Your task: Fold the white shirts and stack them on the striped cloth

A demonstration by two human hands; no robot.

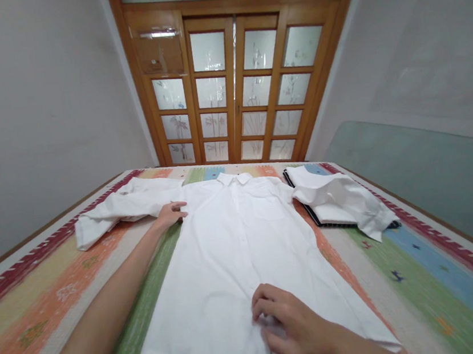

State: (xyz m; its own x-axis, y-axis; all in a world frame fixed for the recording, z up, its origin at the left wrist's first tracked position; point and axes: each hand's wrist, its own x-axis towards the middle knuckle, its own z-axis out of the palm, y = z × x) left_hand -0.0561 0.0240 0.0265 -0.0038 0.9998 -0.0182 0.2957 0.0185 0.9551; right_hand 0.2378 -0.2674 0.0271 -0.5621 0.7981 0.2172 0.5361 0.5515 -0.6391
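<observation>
A white collared, button-front shirt lies spread face up, its collar at the far end and hem toward me. My left hand is at the shirt's left side, just below where the left sleeve joins. Its fingers are slightly apart, with the tips touching the fabric edge. Over the button strip near the hem, my right hand has loosely bent fingers, with a gap between thumb and fingers. Nothing shows in either hand. The right sleeve is wrinkled and bent outward.
Under the right sleeve lies a flat stack of white and black folded cloth. A multicoloured striped cover is beneath everything. Beyond the far edge stand wooden doors with glass panes. Pale walls rise on both sides.
</observation>
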